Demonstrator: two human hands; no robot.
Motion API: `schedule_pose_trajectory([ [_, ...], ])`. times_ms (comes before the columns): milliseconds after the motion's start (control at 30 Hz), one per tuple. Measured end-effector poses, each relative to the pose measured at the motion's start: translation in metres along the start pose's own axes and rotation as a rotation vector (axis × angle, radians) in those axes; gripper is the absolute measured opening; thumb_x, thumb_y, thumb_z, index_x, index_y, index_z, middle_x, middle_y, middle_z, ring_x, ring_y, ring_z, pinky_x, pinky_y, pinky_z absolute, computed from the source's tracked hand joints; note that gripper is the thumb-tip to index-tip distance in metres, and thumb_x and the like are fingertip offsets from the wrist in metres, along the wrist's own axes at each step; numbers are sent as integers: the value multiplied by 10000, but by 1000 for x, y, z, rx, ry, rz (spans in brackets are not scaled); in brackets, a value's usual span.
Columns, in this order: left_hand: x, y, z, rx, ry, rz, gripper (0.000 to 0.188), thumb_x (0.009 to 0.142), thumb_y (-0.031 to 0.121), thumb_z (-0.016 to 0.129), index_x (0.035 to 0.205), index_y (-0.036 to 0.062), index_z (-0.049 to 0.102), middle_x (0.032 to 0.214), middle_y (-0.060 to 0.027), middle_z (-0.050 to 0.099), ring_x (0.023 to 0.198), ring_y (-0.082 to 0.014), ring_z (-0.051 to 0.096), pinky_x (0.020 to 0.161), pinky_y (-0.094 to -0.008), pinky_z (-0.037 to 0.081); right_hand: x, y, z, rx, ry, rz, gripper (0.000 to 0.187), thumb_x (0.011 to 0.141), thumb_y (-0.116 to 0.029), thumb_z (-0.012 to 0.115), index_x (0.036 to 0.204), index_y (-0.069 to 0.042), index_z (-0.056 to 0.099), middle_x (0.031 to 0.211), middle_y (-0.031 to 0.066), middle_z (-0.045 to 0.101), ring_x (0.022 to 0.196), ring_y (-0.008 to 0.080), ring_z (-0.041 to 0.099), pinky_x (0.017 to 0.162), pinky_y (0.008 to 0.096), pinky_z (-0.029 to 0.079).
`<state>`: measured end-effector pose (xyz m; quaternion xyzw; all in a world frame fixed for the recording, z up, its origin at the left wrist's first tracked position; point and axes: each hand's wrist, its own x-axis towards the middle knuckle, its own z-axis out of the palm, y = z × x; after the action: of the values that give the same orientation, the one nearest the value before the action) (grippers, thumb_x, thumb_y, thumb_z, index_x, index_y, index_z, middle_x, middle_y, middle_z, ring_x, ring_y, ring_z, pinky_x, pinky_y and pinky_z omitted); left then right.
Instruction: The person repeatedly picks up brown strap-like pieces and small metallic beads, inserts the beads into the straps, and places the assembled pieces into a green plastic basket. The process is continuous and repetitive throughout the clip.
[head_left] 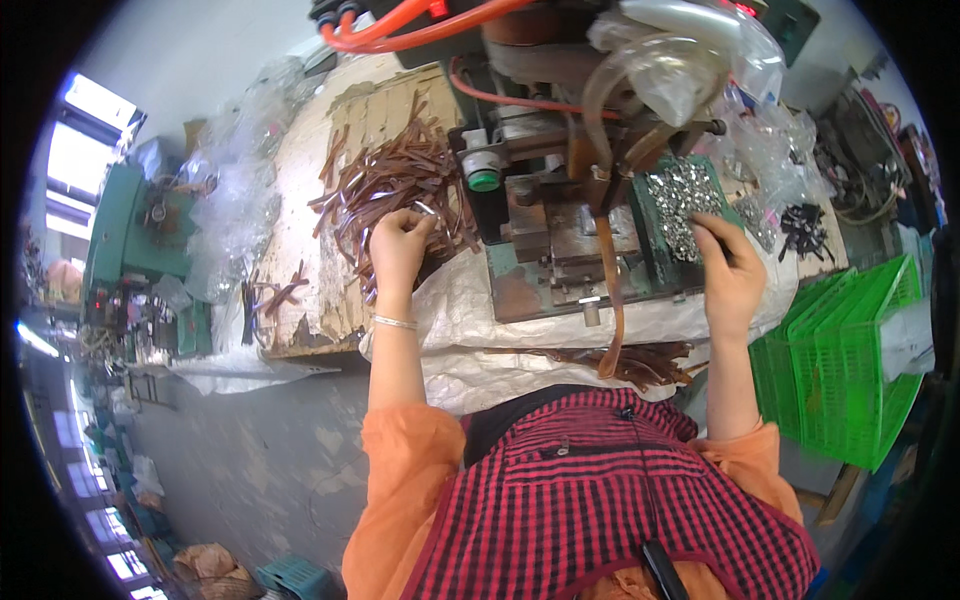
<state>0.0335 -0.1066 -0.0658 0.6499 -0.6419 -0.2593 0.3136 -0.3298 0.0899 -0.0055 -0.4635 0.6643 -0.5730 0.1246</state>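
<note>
Apron [590,500], lower centre. Brown strips [400,175] and metal pieces [672,205] flank the machine [527,205], presumably for reach. Left hand [398,248]: fingers narrow, grip unclear; right hand [735,278]: cannot tell.

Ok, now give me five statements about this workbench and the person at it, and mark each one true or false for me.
1. The left hand is at the pile of brown strips. True.
2. The right hand is reaching into that same pile. False: it is at the small silvery metal pieces, on the other side of the machine.
3. Green baskets stand to the person's right. True.
4. The apron is plain blue. False: it is checked in red and black.
5. A thin bracelet is on the left wrist. True.
</note>
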Motion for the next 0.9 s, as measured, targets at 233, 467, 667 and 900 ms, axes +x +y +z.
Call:
schedule_pose_trajectory([
  [233,5,7,26,467,0,38,406,759,419,843,871,32,790,822,-210,746,803,-344,736,762,-426,560,13,-46,75,348,-66,-87,239,888,-5,716,1123,23,677,1035,95,729,954,152,682,855,283,524],
  [467,41,9,-11,-266,-349,-334,179,857,169,754,960,24,779,869,-38,719,699,-122,596,614,-260,433,9,-66,79,696,-155,183,404,890,23,693,1276,45,575,1039,88,722,923,100,672,815,251,538],
  [667,-22,54,-32,-790,-56,28,170,957,15,647,1125,-7,641,998,-128,748,775,-149,695,612,-239,532,-3,-88,64,623,-172,125,499,893,9,666,1373,33,532,1248,148,677,1137,194,658,973,317,516],
  [900,-127,144,-20,-195,198,1191,178,788,16,809,956,20,751,1047,-157,762,728,-196,701,624,-275,554,-2,0,-26,-722,-39,-158,291,794,-158,783,1061,-50,741,1030,147,718,1003,362,636,891,448,507],
])
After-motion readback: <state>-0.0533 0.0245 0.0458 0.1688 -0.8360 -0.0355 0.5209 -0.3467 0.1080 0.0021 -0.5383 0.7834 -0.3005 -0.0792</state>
